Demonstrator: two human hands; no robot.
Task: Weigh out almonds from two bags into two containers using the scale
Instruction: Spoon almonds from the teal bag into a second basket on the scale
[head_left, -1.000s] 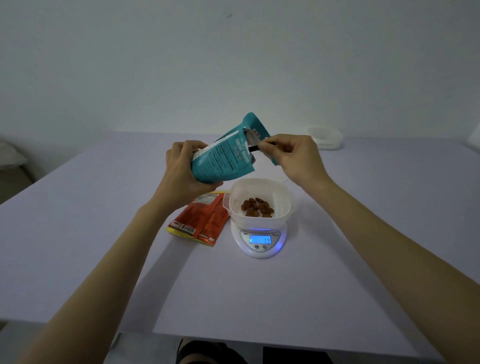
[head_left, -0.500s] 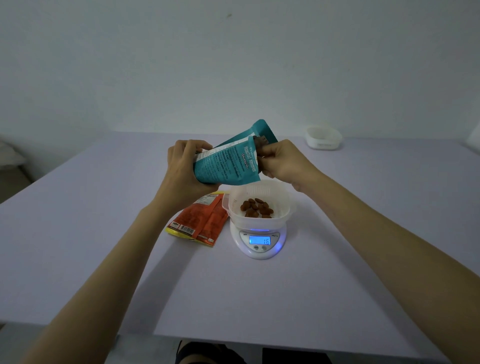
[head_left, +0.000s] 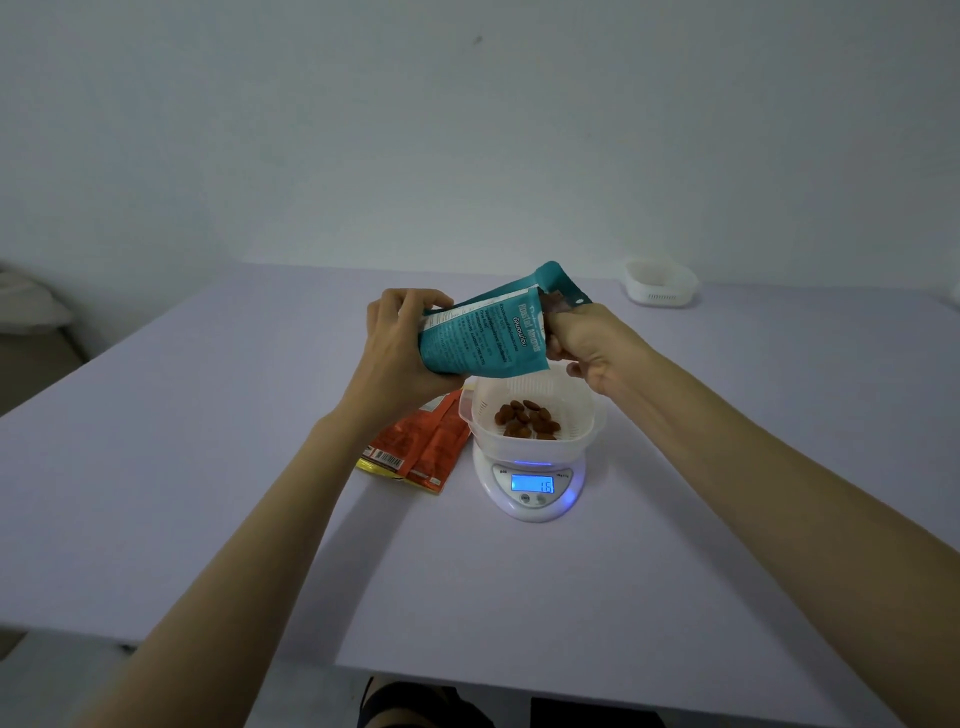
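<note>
**Portioning almonds into the first container.** The teal almond bag (head_left: 483, 332) is held tilted above the scale (head_left: 530, 486). Its mouth is over the white slotted container (head_left: 535, 452), which sits on the scale with a small heap of almonds (head_left: 527, 418) inside.

Good practice is probably to add nuts singly, low over the container, while watching the lit display.

- **Left hand** (head_left: 400, 348): fingers and thumb wrapped round the bag's lower half, wrist raised.
- **Right hand** (head_left: 587, 345): fingers curled at the bag's mouth. Whether they pinch an almond or the lip cannot be told.

An orange bag (head_left: 421, 447) lies on the worktop (head_left: 208, 467) just left of the scale. The second container (head_left: 660, 283) stands well behind the scale.
</note>
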